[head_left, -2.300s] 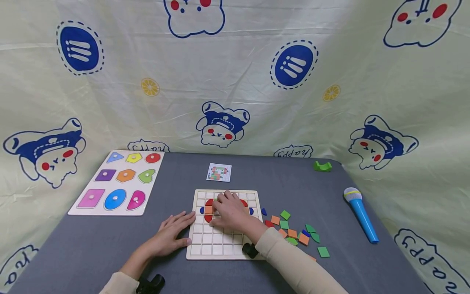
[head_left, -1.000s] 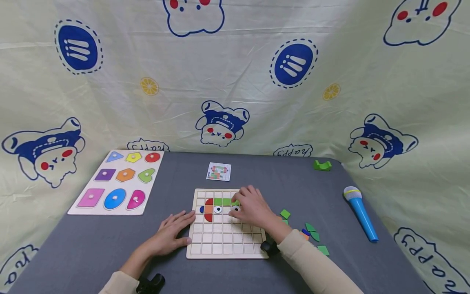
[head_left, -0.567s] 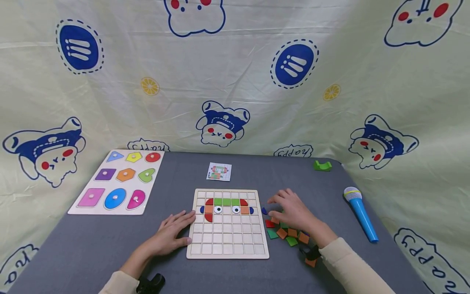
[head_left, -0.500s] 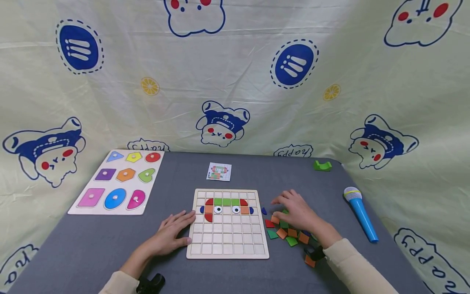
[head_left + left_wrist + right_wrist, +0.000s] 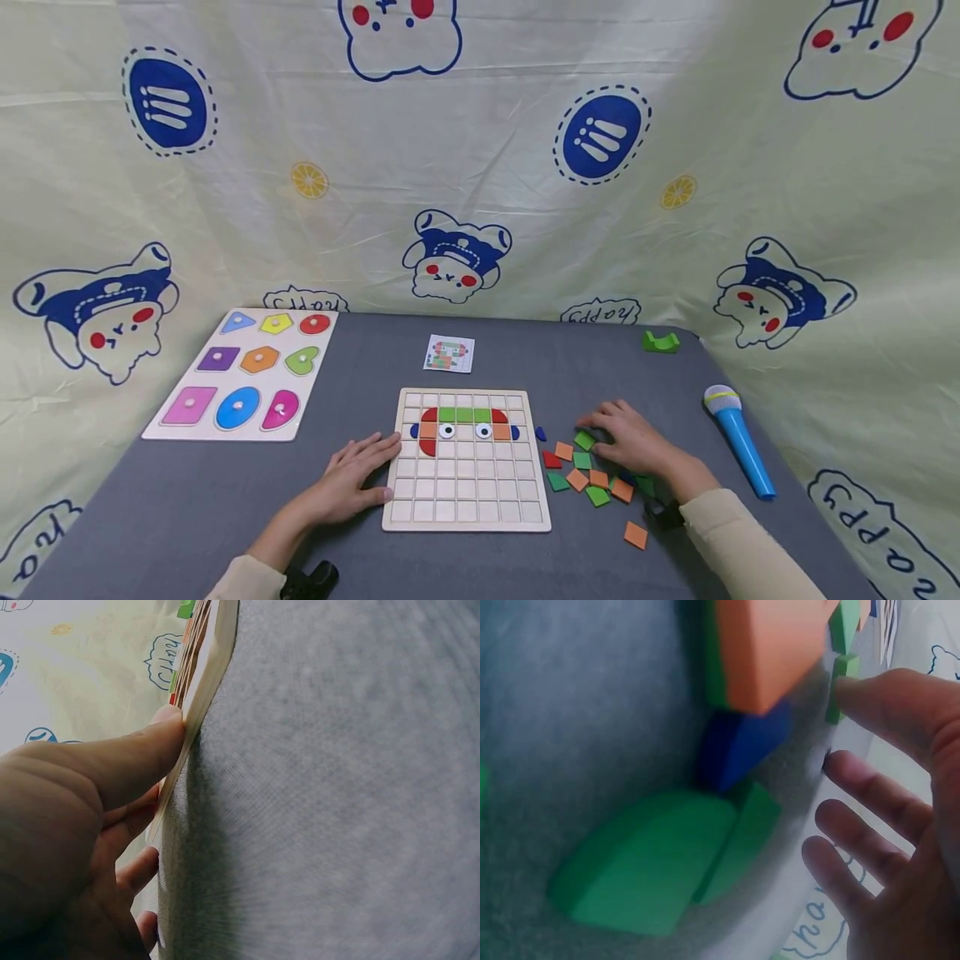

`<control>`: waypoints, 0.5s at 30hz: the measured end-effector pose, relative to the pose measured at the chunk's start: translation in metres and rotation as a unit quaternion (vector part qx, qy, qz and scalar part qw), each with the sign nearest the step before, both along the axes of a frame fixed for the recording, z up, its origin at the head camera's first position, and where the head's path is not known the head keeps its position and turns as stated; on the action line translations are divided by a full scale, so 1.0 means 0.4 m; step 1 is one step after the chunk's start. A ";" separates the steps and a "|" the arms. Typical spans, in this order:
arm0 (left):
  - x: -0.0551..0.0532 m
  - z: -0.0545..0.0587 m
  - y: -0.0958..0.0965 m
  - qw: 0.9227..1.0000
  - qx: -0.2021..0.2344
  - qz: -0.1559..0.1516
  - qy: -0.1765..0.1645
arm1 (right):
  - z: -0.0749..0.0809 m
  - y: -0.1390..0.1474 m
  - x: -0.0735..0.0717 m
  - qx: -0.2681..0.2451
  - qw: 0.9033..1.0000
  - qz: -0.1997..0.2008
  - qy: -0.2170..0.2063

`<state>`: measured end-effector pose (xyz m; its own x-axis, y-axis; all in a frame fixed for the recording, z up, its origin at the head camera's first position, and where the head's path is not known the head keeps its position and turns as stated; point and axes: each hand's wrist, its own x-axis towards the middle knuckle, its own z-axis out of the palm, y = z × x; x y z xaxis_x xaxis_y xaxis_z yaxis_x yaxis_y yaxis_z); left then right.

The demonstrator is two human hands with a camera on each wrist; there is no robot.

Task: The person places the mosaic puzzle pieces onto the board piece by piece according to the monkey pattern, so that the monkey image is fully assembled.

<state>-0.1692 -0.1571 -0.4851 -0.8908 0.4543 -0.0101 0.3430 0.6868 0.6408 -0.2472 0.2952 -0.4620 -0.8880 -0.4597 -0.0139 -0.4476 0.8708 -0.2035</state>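
My left hand (image 5: pixel 347 482), fingers straight, is touching the left edge of the board (image 5: pixel 467 489). Right of it, my right hand (image 5: pixel 636 439) is holding thumb and fingers apart at a green tile (image 5: pixel 584 441), probably light and stiff; opposite edges should suit pinching.

Loose tiles (image 5: pixel 598 478) right of board (image 5: pixel 465 487), card (image 5: pixel 449 354) behind.

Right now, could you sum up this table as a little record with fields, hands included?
Left hand: resting at the left edge of the grid board
Right hand: beside a green square; grip unclear
Placed pieces: red, green, orange, blue and two eyes, in the board's upper part
Loose pieces: red, green, orange and blue, right of the board
Behind the board: picture card
Left side: shape puzzle
Right side: blue microphone, with a green block farther back
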 end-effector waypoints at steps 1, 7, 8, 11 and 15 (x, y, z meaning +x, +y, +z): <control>0.001 0.001 0.000 1.000 0.001 0.000 0.000 | 0.000 0.002 -0.001 0.003 1.000 -0.002 -0.005; 0.002 0.000 0.001 1.000 0.000 -0.001 0.005 | 0.001 0.006 -0.004 0.004 1.000 -0.005 -0.031; 0.002 0.000 0.001 1.000 0.001 -0.001 0.006 | 0.000 0.007 -0.005 0.003 0.999 -0.005 -0.032; 0.001 0.000 0.000 1.000 0.003 -0.002 0.005 | -0.002 0.010 -0.005 -0.001 1.000 -0.003 -0.029; 0.001 0.001 0.000 1.000 0.006 -0.003 0.004 | -0.009 0.016 -0.004 -0.009 1.000 0.001 -0.017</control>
<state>-0.1686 -0.1571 -0.4849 -0.8885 0.4589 0.0027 0.3517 0.6771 0.6464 -0.2490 0.3016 -0.4657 -0.8862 -0.4618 -0.0363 -0.4416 0.8659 -0.2351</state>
